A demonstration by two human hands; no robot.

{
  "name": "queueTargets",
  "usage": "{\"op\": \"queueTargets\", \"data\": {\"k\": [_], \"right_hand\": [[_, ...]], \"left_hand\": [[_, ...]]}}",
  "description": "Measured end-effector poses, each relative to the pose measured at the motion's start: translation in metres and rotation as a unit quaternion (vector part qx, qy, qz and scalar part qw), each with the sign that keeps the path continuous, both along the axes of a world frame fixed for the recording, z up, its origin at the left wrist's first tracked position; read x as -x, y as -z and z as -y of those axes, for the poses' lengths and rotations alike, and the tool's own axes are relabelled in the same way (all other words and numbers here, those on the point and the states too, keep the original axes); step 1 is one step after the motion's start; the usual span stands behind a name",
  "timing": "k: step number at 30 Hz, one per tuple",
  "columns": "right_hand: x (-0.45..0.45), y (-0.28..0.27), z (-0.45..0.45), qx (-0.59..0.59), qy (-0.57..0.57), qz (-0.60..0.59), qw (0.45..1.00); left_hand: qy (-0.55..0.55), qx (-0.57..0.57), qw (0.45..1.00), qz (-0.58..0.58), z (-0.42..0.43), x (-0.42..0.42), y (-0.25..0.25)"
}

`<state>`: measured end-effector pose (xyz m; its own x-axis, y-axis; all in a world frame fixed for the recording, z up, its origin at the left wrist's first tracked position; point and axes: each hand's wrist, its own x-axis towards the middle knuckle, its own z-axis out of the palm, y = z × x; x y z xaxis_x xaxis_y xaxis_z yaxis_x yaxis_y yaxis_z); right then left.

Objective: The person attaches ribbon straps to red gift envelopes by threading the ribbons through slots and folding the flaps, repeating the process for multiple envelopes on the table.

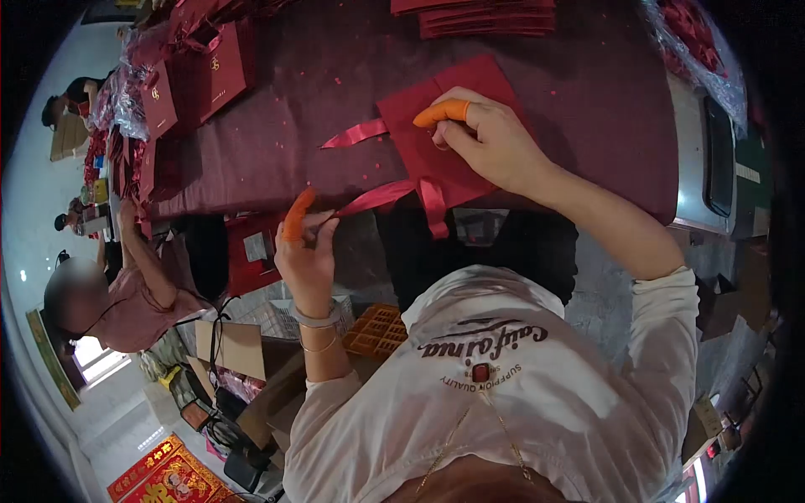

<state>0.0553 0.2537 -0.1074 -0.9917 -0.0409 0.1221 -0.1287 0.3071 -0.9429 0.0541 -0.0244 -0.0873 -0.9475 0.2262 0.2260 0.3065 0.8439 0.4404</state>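
Observation:
A flat red paper bag (470,168) lies near the table's front edge, with shiny red ribbons at its left and lower sides. My left hand (309,256), an orange cot on one finger, pinches the end of the lower red ribbon (381,196) just off the table edge. Across the bag's upper part rests my right hand (495,142), also with an orange finger cot; its fingers are curled together, and what they hold, if anything, is too small to name. Another ribbon end hangs over the bag's lower edge.
Stacked red bags (486,17) lie at the table's far side. Finished-looking red bags (222,71) stand at the left. A metal case (700,168) is at the right. A co-worker (126,293) sits at the left, beside an open carton (231,348). An orange crate (375,329) is below.

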Motion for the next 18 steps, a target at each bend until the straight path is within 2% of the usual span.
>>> {"op": "queueTargets", "data": {"k": [2,3,4,5,6,7,8,9,10,11,13,15,17,18], "right_hand": [[0.000,0.003,0.000,0.015,-0.005,-0.020,1.000],[0.000,0.004,0.000,0.011,-0.011,-0.022,1.000],[-0.001,0.005,0.001,0.070,-0.008,-0.038,0.997],[-0.003,0.005,0.001,0.130,-0.004,-0.052,0.990],[-0.005,0.002,0.000,0.125,-0.011,-0.053,0.991],[-0.009,-0.001,-0.001,0.073,0.010,-0.128,0.989],[-0.013,-0.007,-0.002,0.021,0.027,-0.203,0.979],[-0.020,-0.016,-0.001,-0.029,0.027,-0.257,0.966],[-0.035,-0.017,0.000,-0.058,0.014,-0.255,0.965],[-0.052,-0.014,0.000,-0.088,-0.001,-0.255,0.963],[-0.082,-0.001,-0.001,-0.113,-0.104,-0.240,0.958],[-0.111,0.023,0.015,-0.200,-0.086,-0.122,0.968],[-0.117,0.031,0.029,-0.164,-0.055,0.162,0.971],[-0.120,0.051,0.036,-0.164,-0.008,0.110,0.980]], "left_hand": [[0.005,-0.120,0.986,0.116,0.006,-0.002,0.004],[0.040,-0.125,0.985,0.110,0.002,-0.002,0.005],[0.033,-0.130,0.985,0.107,-0.003,-0.005,0.004],[0.023,-0.099,0.994,0.040,-0.010,-0.009,0.001],[0.013,-0.067,0.997,-0.026,-0.019,-0.012,-0.004],[-0.004,-0.032,0.996,-0.088,-0.028,-0.012,-0.007],[-0.013,-0.039,0.995,-0.088,-0.033,-0.012,-0.006],[-0.003,-0.106,0.993,-0.048,-0.038,-0.012,-0.005],[0.004,-0.174,0.985,-0.008,-0.042,-0.013,-0.005],[0.044,-0.197,0.979,-0.033,-0.049,-0.009,-0.005],[0.040,-0.257,0.966,-0.013,-0.056,-0.003,0.001],[0.046,-0.350,0.935,0.026,-0.064,0.004,0.006],[0.043,-0.365,0.928,0.059,-0.075,0.010,0.007],[0.046,-0.354,0.932,0.064,-0.084,0.011,0.003]]}}
